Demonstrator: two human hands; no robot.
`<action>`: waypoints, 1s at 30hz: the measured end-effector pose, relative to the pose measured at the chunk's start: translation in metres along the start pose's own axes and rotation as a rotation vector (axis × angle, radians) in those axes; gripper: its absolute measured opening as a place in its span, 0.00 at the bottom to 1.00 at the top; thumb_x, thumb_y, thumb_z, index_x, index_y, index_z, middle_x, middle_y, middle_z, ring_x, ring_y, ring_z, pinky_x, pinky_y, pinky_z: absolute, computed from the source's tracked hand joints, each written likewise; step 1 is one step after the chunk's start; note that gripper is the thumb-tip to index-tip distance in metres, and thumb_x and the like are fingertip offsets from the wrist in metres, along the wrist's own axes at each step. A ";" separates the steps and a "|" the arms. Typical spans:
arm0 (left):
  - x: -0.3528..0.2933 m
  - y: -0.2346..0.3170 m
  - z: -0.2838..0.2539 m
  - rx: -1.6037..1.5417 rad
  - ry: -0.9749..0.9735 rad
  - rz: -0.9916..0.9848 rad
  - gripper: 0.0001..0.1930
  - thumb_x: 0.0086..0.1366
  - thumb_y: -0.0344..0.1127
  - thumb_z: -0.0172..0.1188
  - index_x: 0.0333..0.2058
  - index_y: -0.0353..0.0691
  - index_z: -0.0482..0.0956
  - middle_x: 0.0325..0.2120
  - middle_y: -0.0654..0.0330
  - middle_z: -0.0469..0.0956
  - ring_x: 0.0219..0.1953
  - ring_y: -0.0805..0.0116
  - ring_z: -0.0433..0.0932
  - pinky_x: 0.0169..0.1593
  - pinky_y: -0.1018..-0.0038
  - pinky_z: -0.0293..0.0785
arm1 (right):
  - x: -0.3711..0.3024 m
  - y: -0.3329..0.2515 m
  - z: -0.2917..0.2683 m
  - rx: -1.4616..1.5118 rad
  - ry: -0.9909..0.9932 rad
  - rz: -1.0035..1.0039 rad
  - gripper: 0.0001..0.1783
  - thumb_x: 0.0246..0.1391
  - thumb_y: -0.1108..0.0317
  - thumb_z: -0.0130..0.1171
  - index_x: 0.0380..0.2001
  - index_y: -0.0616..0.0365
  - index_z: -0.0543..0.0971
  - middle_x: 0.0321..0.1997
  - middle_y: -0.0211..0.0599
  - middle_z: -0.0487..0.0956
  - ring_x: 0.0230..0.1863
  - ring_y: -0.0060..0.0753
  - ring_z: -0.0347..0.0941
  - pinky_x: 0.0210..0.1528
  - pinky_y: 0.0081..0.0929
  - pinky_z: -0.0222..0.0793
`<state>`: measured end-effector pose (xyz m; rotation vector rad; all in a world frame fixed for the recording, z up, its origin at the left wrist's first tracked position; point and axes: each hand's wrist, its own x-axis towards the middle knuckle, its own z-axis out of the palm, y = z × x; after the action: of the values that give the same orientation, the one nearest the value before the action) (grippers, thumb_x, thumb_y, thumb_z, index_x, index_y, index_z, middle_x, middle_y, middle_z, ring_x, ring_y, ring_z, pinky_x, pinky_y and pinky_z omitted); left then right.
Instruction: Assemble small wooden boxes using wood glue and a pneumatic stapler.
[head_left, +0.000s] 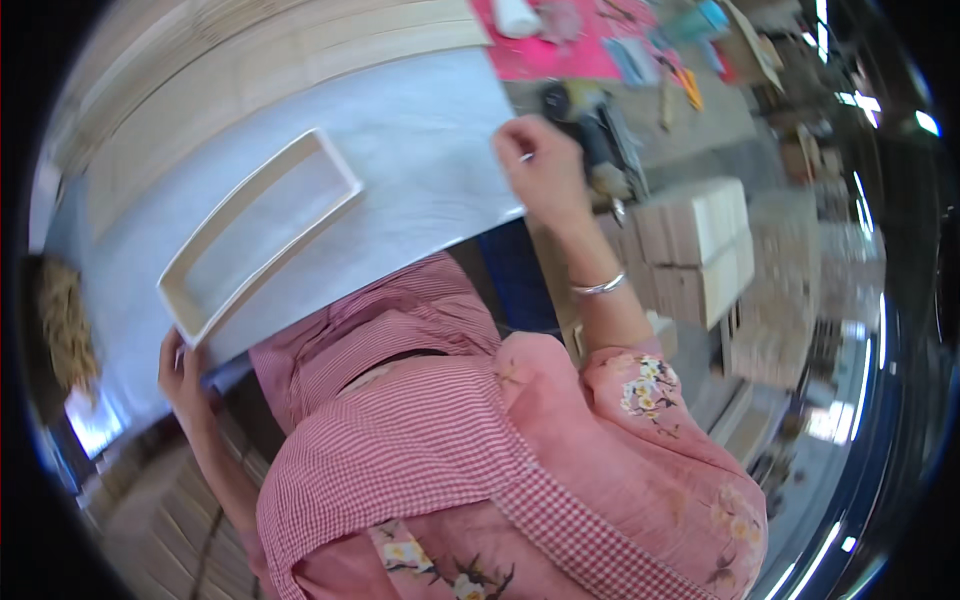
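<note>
A long, narrow frame of pale wood (262, 268) lies slantwise on the light blue table covering (420, 120). One of its long sides is curved, and the covering shows through its middle. At the frame's near left corner, the fingertips and thumb of my left hand (182, 378) close on the wood. My right hand (546, 172) is raised by the table's right edge, apart from the frame. Its fingers are curled together, with a small shiny spot at the fingertips. What they hold, if anything, is too small to tell.
Pale wooden strips (300, 60) lie along the table's far side. Beyond my right hand are a dark tool (598, 140), a bright pink sheet (560, 50) and orange-handled scissors (690, 88). Stacked pale wooden blocks (695, 240) stand to the right. Tan shavings-like material (66, 325) sits far left.
</note>
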<state>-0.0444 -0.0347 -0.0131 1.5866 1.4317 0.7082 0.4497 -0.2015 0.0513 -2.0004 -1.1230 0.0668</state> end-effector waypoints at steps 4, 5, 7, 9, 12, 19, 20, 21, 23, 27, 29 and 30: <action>-0.013 0.007 -0.002 -0.114 0.095 -0.134 0.19 0.72 0.37 0.58 0.56 0.34 0.78 0.43 0.59 0.79 0.40 0.74 0.74 0.46 0.78 0.72 | -0.009 0.074 -0.147 -0.500 0.441 0.129 0.11 0.54 0.66 0.62 0.38 0.59 0.81 0.33 0.40 0.82 0.33 0.41 0.76 0.38 0.34 0.72; -0.013 0.003 -0.002 -0.166 0.121 -0.142 0.18 0.72 0.37 0.58 0.56 0.35 0.78 0.41 0.60 0.79 0.39 0.76 0.74 0.45 0.80 0.71 | -0.018 0.095 -0.186 -0.796 0.479 0.235 0.20 0.56 0.55 0.62 0.43 0.61 0.80 0.41 0.46 0.83 0.41 0.47 0.79 0.45 0.38 0.74; -0.008 0.001 -0.003 -0.208 0.136 -0.159 0.18 0.72 0.37 0.58 0.56 0.35 0.78 0.39 0.62 0.79 0.37 0.77 0.73 0.44 0.81 0.71 | -0.039 0.142 -0.254 -1.119 0.535 0.370 0.32 0.58 0.44 0.58 0.49 0.64 0.77 0.47 0.51 0.82 0.48 0.53 0.79 0.51 0.41 0.74; -0.011 -0.002 -0.004 -0.240 0.174 -0.189 0.17 0.72 0.37 0.58 0.55 0.36 0.79 0.37 0.63 0.78 0.36 0.78 0.72 0.43 0.82 0.70 | -0.046 0.131 -0.289 -1.144 0.389 0.842 0.41 0.57 0.36 0.55 0.54 0.68 0.76 0.50 0.55 0.82 0.52 0.57 0.78 0.55 0.43 0.73; -0.013 -0.006 -0.005 -0.285 0.175 -0.173 0.17 0.72 0.37 0.58 0.56 0.37 0.79 0.35 0.64 0.78 0.36 0.80 0.72 0.42 0.82 0.70 | -0.079 0.155 -0.347 -1.033 0.290 1.147 0.44 0.55 0.35 0.57 0.55 0.69 0.77 0.54 0.58 0.80 0.55 0.57 0.77 0.57 0.43 0.73; -0.013 -0.016 -0.008 -0.288 0.164 -0.176 0.17 0.72 0.37 0.58 0.56 0.38 0.79 0.36 0.64 0.78 0.36 0.79 0.72 0.43 0.81 0.71 | -0.113 0.170 -0.354 -0.680 0.317 1.363 0.50 0.49 0.32 0.63 0.54 0.74 0.78 0.58 0.61 0.77 0.59 0.52 0.76 0.60 0.41 0.72; -0.015 -0.013 -0.009 -0.280 0.173 -0.175 0.17 0.72 0.36 0.59 0.56 0.37 0.79 0.36 0.63 0.78 0.36 0.78 0.72 0.44 0.81 0.71 | -0.112 0.168 -0.351 -0.610 0.360 1.344 0.52 0.47 0.31 0.65 0.54 0.76 0.77 0.58 0.61 0.78 0.59 0.51 0.76 0.60 0.41 0.72; -0.016 -0.010 -0.008 -0.273 0.191 -0.177 0.17 0.71 0.36 0.59 0.56 0.37 0.79 0.37 0.63 0.78 0.37 0.77 0.72 0.44 0.81 0.71 | -0.111 0.167 -0.356 -0.603 0.344 1.333 0.52 0.47 0.31 0.65 0.54 0.76 0.77 0.58 0.61 0.78 0.59 0.51 0.76 0.60 0.41 0.72; -0.021 -0.006 -0.017 -0.251 0.260 -0.188 0.17 0.71 0.36 0.59 0.56 0.37 0.79 0.38 0.61 0.79 0.38 0.76 0.73 0.45 0.80 0.72 | -0.113 0.167 -0.386 -0.790 0.400 1.046 0.48 0.48 0.33 0.65 0.50 0.74 0.80 0.51 0.60 0.81 0.52 0.52 0.79 0.54 0.40 0.74; -0.029 0.017 -0.025 -0.035 0.374 0.007 0.16 0.70 0.33 0.57 0.54 0.36 0.78 0.44 0.57 0.80 0.42 0.71 0.75 0.49 0.77 0.73 | -0.029 0.147 -0.337 -0.778 0.339 0.535 0.41 0.50 0.39 0.67 0.50 0.70 0.79 0.48 0.56 0.82 0.46 0.48 0.81 0.49 0.35 0.76; -0.041 0.080 -0.003 -0.128 0.448 -0.023 0.14 0.69 0.29 0.58 0.52 0.35 0.79 0.45 0.57 0.80 0.43 0.70 0.76 0.51 0.76 0.74 | -0.025 0.093 -0.292 -0.601 0.240 0.232 0.40 0.49 0.49 0.71 0.60 0.64 0.74 0.55 0.51 0.79 0.49 0.39 0.79 0.52 0.31 0.74; -0.039 0.098 0.006 -0.166 0.352 0.137 0.14 0.69 0.26 0.56 0.53 0.35 0.78 0.47 0.56 0.80 0.44 0.69 0.77 0.51 0.76 0.75 | -0.006 0.052 -0.240 -0.509 0.210 0.114 0.42 0.49 0.54 0.73 0.64 0.60 0.71 0.58 0.48 0.78 0.50 0.35 0.79 0.53 0.28 0.74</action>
<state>0.0016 -0.0708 0.0752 1.4910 1.4742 1.2033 0.5797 -0.3705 0.1725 -2.4481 -0.9520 -0.3992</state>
